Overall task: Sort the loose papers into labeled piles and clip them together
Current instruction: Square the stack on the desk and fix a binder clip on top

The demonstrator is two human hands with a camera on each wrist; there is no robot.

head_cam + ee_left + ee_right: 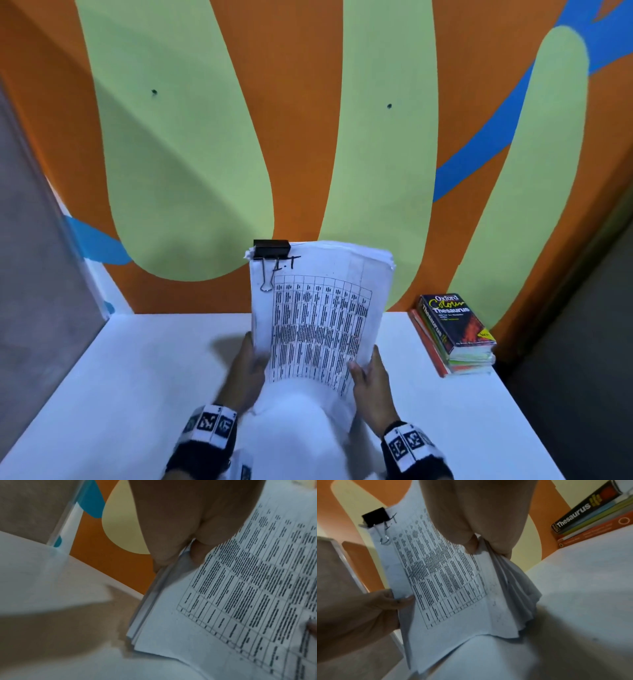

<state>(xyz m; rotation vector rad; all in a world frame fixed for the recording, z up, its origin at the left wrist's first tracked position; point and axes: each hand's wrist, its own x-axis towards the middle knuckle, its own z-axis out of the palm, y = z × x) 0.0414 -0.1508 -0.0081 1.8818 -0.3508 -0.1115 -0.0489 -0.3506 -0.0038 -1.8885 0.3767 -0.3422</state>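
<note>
A thick stack of white papers (318,318) (240,601) (445,574) with a printed table on its top sheet stands nearly upright above the white table (137,377). A black binder clip (271,249) (375,517) grips its top left corner, beside a handwritten label. My left hand (251,363) (180,534) pinches the stack's left edge, thumb on the front. My right hand (368,373) (479,527) pinches the right edge low down, where the sheets fan apart. More white sheets lie under the stack's bottom edge (298,428).
A pile of books (455,334) (594,516) topped by a black Oxford thesaurus lies at the table's back right, against the orange and green painted wall (308,137). A grey partition (41,240) borders the table on the left.
</note>
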